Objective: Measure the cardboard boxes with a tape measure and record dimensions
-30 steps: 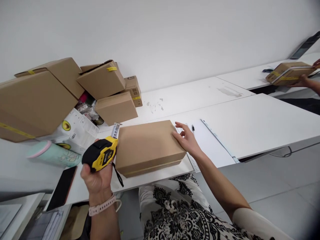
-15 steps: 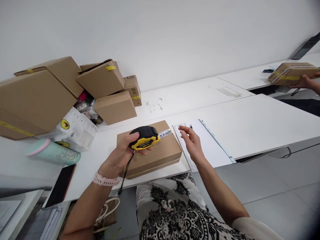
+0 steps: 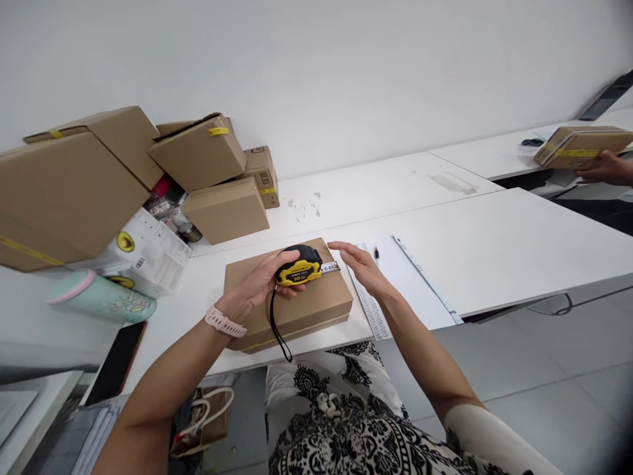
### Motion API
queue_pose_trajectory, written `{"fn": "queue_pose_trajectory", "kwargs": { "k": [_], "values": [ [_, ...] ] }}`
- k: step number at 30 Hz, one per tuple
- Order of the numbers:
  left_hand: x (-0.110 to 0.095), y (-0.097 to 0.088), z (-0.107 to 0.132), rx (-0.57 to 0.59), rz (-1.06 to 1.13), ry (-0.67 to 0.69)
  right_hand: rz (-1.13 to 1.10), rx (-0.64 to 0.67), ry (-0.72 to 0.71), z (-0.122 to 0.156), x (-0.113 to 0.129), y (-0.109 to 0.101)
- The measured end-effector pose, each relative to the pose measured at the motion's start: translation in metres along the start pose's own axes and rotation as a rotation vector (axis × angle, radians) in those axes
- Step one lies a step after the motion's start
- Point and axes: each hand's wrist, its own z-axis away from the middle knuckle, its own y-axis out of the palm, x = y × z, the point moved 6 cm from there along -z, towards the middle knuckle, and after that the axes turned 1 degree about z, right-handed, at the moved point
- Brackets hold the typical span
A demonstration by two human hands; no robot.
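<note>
A flat brown cardboard box (image 3: pixel 316 305) lies on the white table (image 3: pixel 494 237) right in front of me. My left hand (image 3: pixel 262 280) grips a yellow and black tape measure (image 3: pixel 299 266) and holds it on top of the box, a short bit of tape sticking out to the right. Its black strap hangs over the box's front. My right hand (image 3: pixel 360 265) hovers just right of the tape's tip, fingers stretched out and apart, holding nothing.
Several cardboard boxes (image 3: pixel 198 155) are piled at the back left, with a white carton (image 3: pixel 148 254) and a mint bottle (image 3: pixel 101 297) lying below them. A sheet of paper (image 3: pixel 400 277) with a pen lies right of the box. Another person's hand (image 3: pixel 606 170) holds a box far right.
My left hand carried the tape measure from the left of the box up onto its top. My right hand came off the box's right edge and now hovers open near the tape tip.
</note>
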Motion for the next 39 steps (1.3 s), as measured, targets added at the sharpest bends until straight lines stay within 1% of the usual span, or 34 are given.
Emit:
{"fn": "queue_pose_trajectory", "kwargs": {
  "k": [3,6,8,10,12,14,16,17,19,21,24,26,27,28,30,34,39],
  "values": [
    [0.001,-0.004,0.0,0.001,0.009,0.008,-0.025,0.208,-0.083,-0.019,0.004,0.015],
    [0.002,-0.006,-0.001,0.01,0.016,0.023,-0.007,0.309,-0.126,-0.027,0.004,0.027],
    [0.004,-0.007,-0.003,0.013,0.011,0.02,-0.034,0.341,-0.121,-0.028,0.002,0.03],
    [0.004,-0.007,-0.003,0.011,0.007,0.017,-0.033,0.333,-0.135,-0.029,0.002,0.029],
    [0.003,-0.009,-0.002,0.009,0.002,0.02,0.022,0.308,-0.167,-0.029,0.003,0.025],
    [0.002,-0.016,0.004,-0.005,-0.003,0.021,0.102,0.298,-0.18,-0.03,0.005,0.022],
    [0.001,-0.032,0.015,-0.034,-0.004,0.014,0.162,0.292,-0.164,-0.03,0.005,0.02],
    [0.001,-0.044,0.022,-0.058,0.001,0.013,0.181,0.291,-0.151,-0.03,0.006,0.02],
    [0.002,-0.073,0.042,-0.126,0.018,0.024,0.181,0.297,-0.123,-0.03,0.007,0.021],
    [0.005,-0.108,0.064,-0.218,0.041,0.052,0.144,0.299,-0.092,-0.028,0.008,0.022],
    [0.015,-0.157,0.098,-0.339,0.072,0.082,0.114,0.289,-0.046,-0.026,0.009,0.024],
    [0.025,-0.183,0.115,-0.383,0.083,0.098,0.126,0.282,-0.039,-0.025,0.008,0.025],
    [0.03,-0.193,0.122,-0.395,0.087,0.109,0.133,0.282,-0.041,-0.025,0.008,0.025],
    [0.035,-0.2,0.127,-0.398,0.092,0.121,0.138,0.282,-0.044,-0.025,0.007,0.026],
    [0.044,-0.209,0.132,-0.374,0.094,0.138,0.144,0.29,-0.048,-0.025,0.005,0.027],
    [0.054,-0.212,0.129,-0.276,0.069,0.152,0.158,0.298,-0.044,-0.025,0.002,0.028],
    [0.058,-0.221,0.122,-0.249,0.066,0.16,0.179,0.292,-0.024,-0.024,0.002,0.03]
  ]
}}
